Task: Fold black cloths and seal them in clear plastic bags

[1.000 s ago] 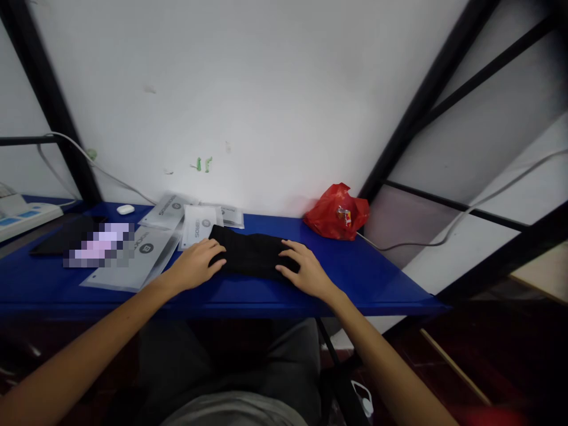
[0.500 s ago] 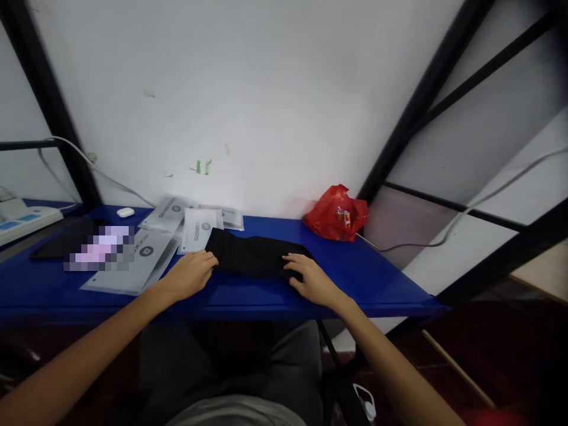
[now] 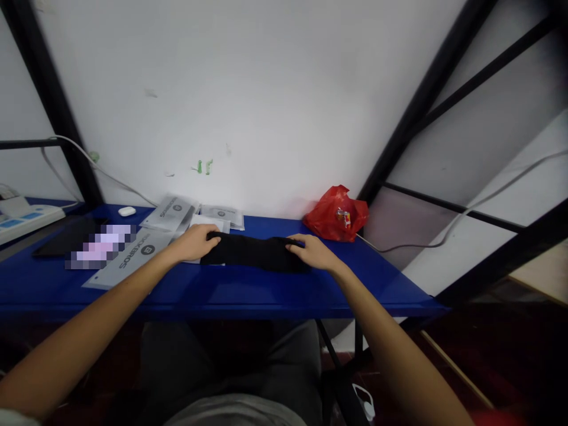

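Observation:
A long, flat piece of black fabric [image 3: 248, 251] lies crosswise on the blue table [image 3: 248, 293], with its exact kind not plain. My left hand [image 3: 199, 241] pinches its upper left corner between thumb and fingers. At the other end, my right hand [image 3: 314, 251] grips the upper right edge, thumb toward me and fingers behind. Just behind my left hand, printed translucent pouches [image 3: 168, 214] lie partly overlapped, and some are covered by my forearm and the fabric.
A red plastic bag [image 3: 337, 214] sits at the back right by the wall. Toward the left are a small white case [image 3: 126, 211], a dark flat object [image 3: 57, 239] with a blurred-out screen beside it, and a white power strip [image 3: 31, 220]. Black metal posts [image 3: 403, 130] frame the table.
Both hands have moved from the fabric's near side and top to its far edge, now pinching both ends. The fabric's left end has come toward me, and one pouch under it has shifted.

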A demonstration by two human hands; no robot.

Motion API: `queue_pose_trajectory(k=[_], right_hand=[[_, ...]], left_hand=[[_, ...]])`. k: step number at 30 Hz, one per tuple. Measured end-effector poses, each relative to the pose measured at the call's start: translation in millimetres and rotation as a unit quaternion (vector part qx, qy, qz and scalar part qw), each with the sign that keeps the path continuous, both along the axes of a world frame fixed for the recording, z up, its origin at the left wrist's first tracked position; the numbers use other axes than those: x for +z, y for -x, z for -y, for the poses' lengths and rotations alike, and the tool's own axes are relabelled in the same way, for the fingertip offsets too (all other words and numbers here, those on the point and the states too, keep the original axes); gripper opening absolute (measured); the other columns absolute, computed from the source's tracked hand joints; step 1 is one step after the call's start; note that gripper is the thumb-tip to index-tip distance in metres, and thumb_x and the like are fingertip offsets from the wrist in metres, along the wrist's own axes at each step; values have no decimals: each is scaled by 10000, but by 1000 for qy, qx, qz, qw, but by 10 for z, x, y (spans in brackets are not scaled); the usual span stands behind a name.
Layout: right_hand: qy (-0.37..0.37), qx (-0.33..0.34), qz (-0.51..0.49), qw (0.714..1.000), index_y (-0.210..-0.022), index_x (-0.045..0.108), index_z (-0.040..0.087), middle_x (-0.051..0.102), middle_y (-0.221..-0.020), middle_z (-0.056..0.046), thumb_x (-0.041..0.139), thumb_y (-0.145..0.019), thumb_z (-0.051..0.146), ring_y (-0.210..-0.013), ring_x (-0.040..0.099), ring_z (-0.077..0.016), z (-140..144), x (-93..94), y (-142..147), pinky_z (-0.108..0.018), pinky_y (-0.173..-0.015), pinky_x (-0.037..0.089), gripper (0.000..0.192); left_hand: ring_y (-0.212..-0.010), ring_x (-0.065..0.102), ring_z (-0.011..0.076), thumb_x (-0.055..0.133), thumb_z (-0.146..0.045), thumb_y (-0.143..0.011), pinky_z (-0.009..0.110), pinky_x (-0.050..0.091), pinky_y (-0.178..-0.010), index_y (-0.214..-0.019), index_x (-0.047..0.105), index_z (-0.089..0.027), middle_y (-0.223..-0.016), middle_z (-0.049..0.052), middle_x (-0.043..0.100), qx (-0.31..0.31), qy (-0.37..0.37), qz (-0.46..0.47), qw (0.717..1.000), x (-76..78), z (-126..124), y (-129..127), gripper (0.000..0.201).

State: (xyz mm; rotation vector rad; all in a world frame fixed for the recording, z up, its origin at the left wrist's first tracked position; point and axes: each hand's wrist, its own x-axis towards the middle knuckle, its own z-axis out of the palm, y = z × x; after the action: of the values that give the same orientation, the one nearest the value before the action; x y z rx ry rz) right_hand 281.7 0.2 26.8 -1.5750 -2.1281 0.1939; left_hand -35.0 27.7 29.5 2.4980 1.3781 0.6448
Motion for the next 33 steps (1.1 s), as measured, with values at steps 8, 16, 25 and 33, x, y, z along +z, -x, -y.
queue_pose_trajectory(k=[8, 16, 25, 33], right_hand=[[-51, -22, 110, 992, -1293, 503, 122, 440, -1396, -157, 457, -894, 365, -1298, 396, -294, 9, -454, 407, -469, -1084, 298, 469], [27, -65, 109, 992, -1361, 426, 109, 373, -1439, -154, 315, -940, 446, -1355, 304, -270, -47, -704, -18, -457, -1110, 243, 551], [5, -75, 82, 994, -1313, 486, 113, 455, -1385, -151, 379, -922, 400, -1307, 393, -258, -131, -814, -261, -440, -1100, 282, 497], [6, -80, 62, 995, -1267, 529, 124, 481, -1363, -151, 420, -911, 373, -1289, 416, -278, -121, -776, -234, -483, -1079, 305, 448]], left_hand=[[-1147, 483, 292, 334, -374, -897, 410, 391, -919, -1231, 495, -155, -1242, 144, 552, 5, -42, -128, 991, -491, -262, -220, 431], [-1120, 488, 343, 336, -527, -848, 416, 398, -880, -1155, 555, -96, -1214, 204, 554, 48, 19, -177, 983, -406, -291, -186, 573], [-800, 620, 259, 580, -490, -669, 285, 429, -621, -850, 629, -127, -908, 144, 677, 81, 206, -151, 963, -130, -455, -114, 409], [-793, 617, 238, 576, -354, -647, 282, 428, -622, -928, 614, -141, -873, 101, 670, 95, 178, -30, 979, -101, -298, -37, 354]])
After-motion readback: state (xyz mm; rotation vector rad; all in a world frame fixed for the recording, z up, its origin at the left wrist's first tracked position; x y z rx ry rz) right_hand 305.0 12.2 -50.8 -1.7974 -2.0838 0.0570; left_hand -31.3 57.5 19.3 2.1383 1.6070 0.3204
